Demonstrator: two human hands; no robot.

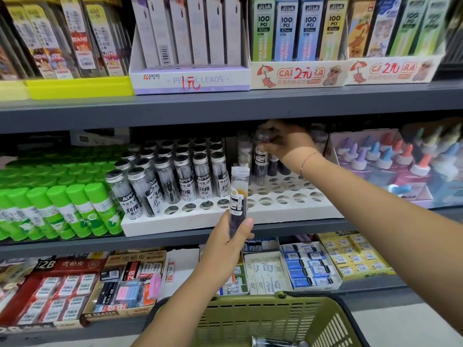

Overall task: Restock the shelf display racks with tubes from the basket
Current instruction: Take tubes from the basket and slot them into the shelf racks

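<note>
My left hand (229,242) grips a clear tube with a white cap (238,194), upright in front of the middle shelf. My right hand (288,144) reaches under the upper shelf and holds a dark-capped tube (261,156) by its top over the back of the right white rack (288,196), where a few tubes stand among several empty holes. The left white rack (140,222) holds several silver-capped tubes (180,176). The green basket (313,319) is at the bottom, with a tube (273,343) barely visible inside.
Green glue sticks (60,211) fill the shelf left of the racks. Glue bottles with coloured tips (390,156) sit to the right. Pencil lead boxes (190,78) line the shelf above, low over the racks. Eraser boxes (310,266) fill the shelf below.
</note>
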